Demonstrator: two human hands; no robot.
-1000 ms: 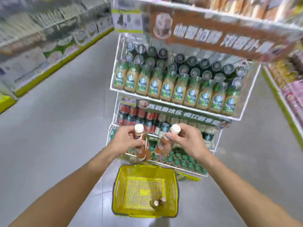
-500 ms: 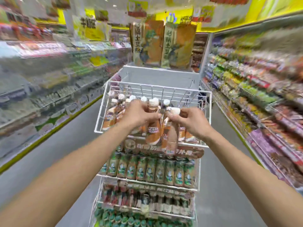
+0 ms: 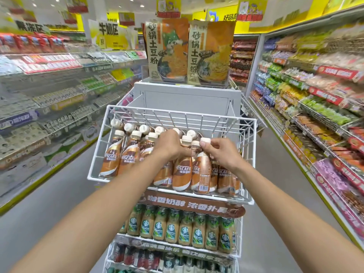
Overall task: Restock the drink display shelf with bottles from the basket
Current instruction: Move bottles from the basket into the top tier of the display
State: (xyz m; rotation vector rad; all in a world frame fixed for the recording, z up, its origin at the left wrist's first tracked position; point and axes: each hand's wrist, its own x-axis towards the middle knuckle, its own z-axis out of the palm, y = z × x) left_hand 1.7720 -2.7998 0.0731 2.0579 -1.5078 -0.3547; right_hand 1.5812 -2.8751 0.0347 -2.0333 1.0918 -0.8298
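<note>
A white wire top shelf [image 3: 197,196] of the drink display holds several brown coffee bottles with cream caps. My left hand [image 3: 170,145] grips the neck of one brown bottle [image 3: 182,172] standing at the shelf's front. My right hand [image 3: 220,151] pinches the cap and neck of a second brown bottle [image 3: 202,174] just to its right; that one shows its barcode. Both bottles stand upright on the shelf floor among the others. The basket is out of view.
Below the top shelf is a brown banner [image 3: 189,203], then a row of green-labelled bottles [image 3: 185,231] and a lower tier of dark bottles [image 3: 137,257]. Two large noodle packs [image 3: 189,52] stand above. Stocked aisle shelves line both sides, with grey floor [image 3: 65,194] between.
My view rose from the yellow basket on the floor to the top shelf. Both hands lifted their bottles from low by the rack up into the top wire shelf.
</note>
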